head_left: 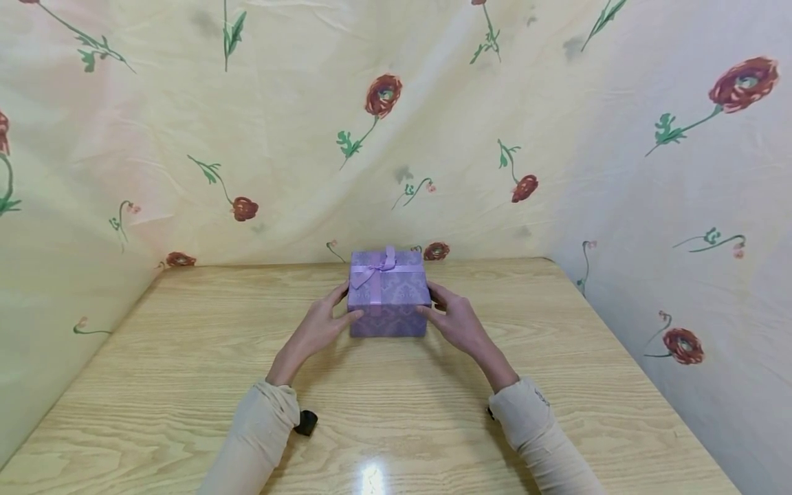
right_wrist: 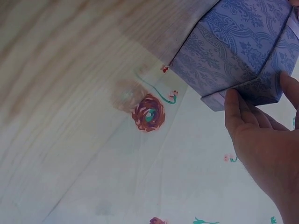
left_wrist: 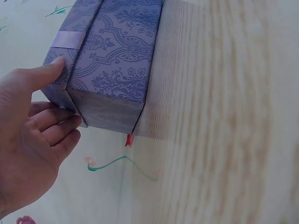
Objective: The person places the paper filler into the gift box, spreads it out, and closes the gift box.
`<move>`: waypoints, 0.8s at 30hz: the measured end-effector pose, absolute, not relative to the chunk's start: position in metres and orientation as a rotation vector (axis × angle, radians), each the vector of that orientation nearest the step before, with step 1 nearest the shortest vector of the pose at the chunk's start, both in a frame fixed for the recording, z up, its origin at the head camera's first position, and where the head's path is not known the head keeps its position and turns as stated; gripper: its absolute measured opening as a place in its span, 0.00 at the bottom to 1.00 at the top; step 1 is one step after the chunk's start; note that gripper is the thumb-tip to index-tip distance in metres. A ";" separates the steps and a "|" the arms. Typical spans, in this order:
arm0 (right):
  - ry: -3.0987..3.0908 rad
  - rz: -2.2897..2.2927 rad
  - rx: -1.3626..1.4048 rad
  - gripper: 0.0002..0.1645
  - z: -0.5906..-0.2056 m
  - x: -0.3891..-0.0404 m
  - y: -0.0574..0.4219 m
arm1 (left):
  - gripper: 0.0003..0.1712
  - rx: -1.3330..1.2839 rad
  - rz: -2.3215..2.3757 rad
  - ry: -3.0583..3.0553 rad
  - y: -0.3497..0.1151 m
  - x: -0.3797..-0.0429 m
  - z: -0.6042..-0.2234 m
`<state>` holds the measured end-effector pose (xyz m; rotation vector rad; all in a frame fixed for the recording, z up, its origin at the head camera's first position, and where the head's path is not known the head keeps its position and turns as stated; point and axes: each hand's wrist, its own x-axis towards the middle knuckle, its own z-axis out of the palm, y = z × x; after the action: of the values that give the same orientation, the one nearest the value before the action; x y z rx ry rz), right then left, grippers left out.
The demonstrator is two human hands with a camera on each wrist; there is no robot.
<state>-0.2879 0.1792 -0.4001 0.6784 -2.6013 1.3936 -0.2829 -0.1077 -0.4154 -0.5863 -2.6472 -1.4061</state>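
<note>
A purple gift box (head_left: 390,320) with a damask pattern sits on the wooden table near its far edge. Its lid (head_left: 402,285) carries a lilac ribbon (head_left: 376,292) tied in a bow. From the left side my left hand (head_left: 320,322) grips the lid, thumb on the front edge and fingers at the side. On the right, my right hand (head_left: 456,322) holds the opposite side of the lid in the same way. In the left wrist view, the curled fingers (left_wrist: 58,126) touch the lid's lower rim. Whether the lid is lifted at all, I cannot tell. The inside is hidden.
The wooden table (head_left: 185,371) stretches out on both sides of the box. A flower-printed cloth (head_left: 297,137) hangs right behind the table and along its sides. Beside the left sleeve a small black object (head_left: 306,423) shows at the wrist.
</note>
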 end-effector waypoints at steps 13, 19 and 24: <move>-2.612 1.383 0.650 0.36 -0.399 -0.285 0.176 | 0.43 -0.587 -1.418 -2.649 -0.108 -0.283 -0.416; -2.611 1.379 0.656 0.36 -0.400 -0.284 0.174 | 0.44 -0.589 -1.444 -2.635 -0.111 -0.282 -0.417; -2.612 1.372 0.658 0.36 -0.399 -0.284 0.175 | 0.43 -0.583 -1.441 -2.628 -0.111 -0.281 -0.417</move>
<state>-0.2838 0.1747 -0.3986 0.6576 -2.6115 1.3725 -0.2812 -0.1105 -0.4168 -0.5834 -2.6280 -1.4406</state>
